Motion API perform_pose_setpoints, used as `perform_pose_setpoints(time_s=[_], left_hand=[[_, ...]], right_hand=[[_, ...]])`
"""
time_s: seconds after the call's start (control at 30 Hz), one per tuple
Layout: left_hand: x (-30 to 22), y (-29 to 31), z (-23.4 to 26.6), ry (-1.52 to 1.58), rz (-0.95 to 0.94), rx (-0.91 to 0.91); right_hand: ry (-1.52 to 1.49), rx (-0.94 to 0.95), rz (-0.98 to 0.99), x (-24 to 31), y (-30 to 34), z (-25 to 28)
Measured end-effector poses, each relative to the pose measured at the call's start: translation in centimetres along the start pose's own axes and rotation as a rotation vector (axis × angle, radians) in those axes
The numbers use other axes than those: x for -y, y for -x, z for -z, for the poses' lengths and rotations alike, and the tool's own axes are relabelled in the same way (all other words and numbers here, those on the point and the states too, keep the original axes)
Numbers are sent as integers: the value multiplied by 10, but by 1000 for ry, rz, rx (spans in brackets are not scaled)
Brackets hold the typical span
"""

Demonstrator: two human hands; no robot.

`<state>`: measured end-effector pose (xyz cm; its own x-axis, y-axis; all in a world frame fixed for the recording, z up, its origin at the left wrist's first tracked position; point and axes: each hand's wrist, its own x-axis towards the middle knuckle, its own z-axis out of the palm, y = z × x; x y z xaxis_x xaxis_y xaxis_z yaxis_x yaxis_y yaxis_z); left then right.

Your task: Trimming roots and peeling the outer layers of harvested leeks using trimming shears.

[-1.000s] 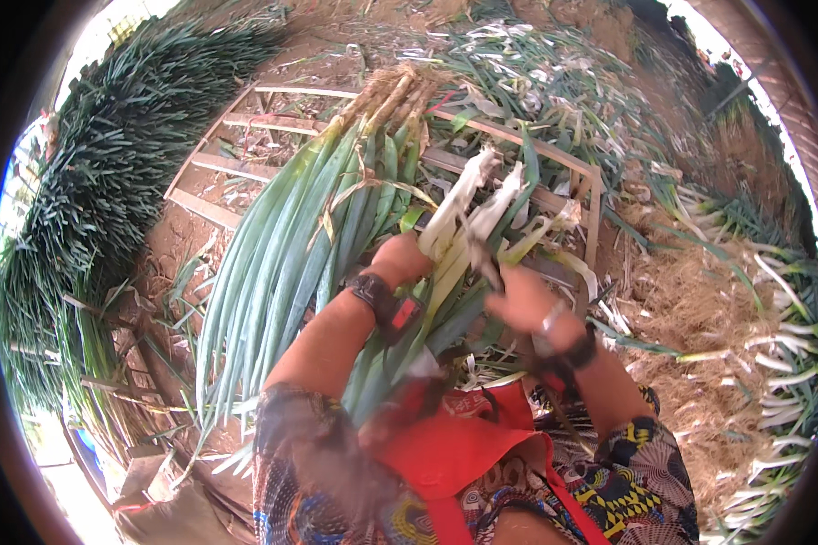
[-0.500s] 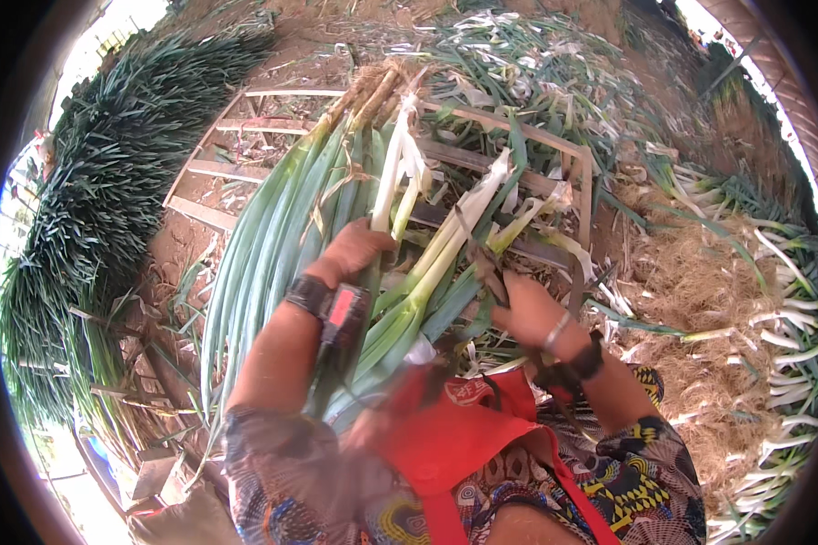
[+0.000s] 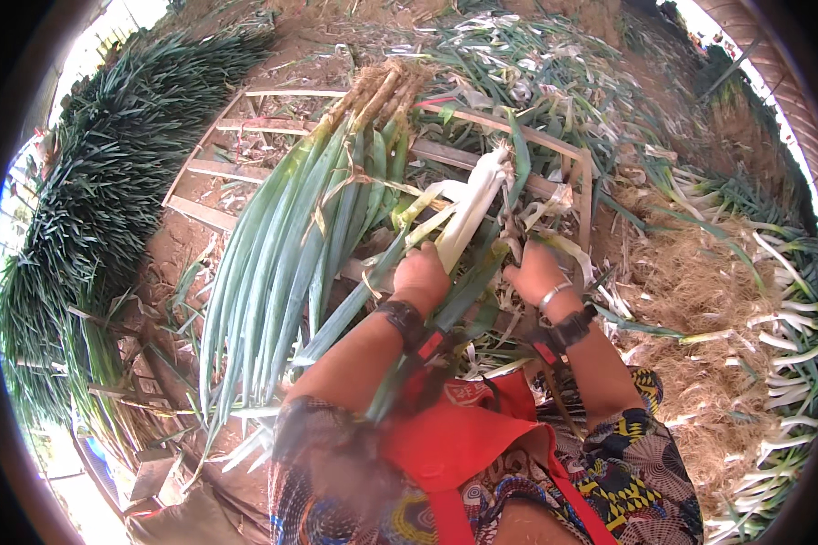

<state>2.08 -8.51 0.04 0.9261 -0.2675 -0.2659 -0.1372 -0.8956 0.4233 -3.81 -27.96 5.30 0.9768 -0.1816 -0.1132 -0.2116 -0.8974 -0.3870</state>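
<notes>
My left hand [image 3: 421, 277] is closed round the lower stalk of a pale, peeled green onion bundle [image 3: 471, 202]; its green leaves run back under my left forearm. Close to its right side, my right hand [image 3: 536, 272] is closed by a narrow brownish strip [image 3: 511, 234], perhaps a blade or a dry leaf. What the right fingers grip is partly hidden. Left of my hands lies a pile of untrimmed green onions [image 3: 286, 245], roots at the far end and long leaves toward me, resting on a wooden slatted rack [image 3: 207, 215].
A dense bank of green onions [image 3: 109, 154] stands at the left. Rooty tan debris [image 3: 700, 336] covers the right, bordered by a row of white-stemmed green onions [image 3: 795, 345]. Stripped leaves [image 3: 536, 73] litter the far ground. A red apron [image 3: 454, 431] hangs on me.
My left hand has moved right and slightly nearer, from the pile's edge to the pale stalks. The stalks now stand more together and whiter. My right hand has shifted slightly right and up.
</notes>
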Motion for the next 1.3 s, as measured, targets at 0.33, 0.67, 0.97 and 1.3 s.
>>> perform_pose_setpoints(time_s=[0.33,0.67,0.97,1.3], left_hand=[[-15,-3,3,22,38,98],[-1,-1,11,60,69,110],[17,13,57,190,-77,109],[37,108,134,665,-214,490]], right_hand=[[-85,74,207,14,13,8],[-99,177,197,23,71,12],[-202,54,-41,-11,32,2],[-703,-145,146,-55,-6,46]])
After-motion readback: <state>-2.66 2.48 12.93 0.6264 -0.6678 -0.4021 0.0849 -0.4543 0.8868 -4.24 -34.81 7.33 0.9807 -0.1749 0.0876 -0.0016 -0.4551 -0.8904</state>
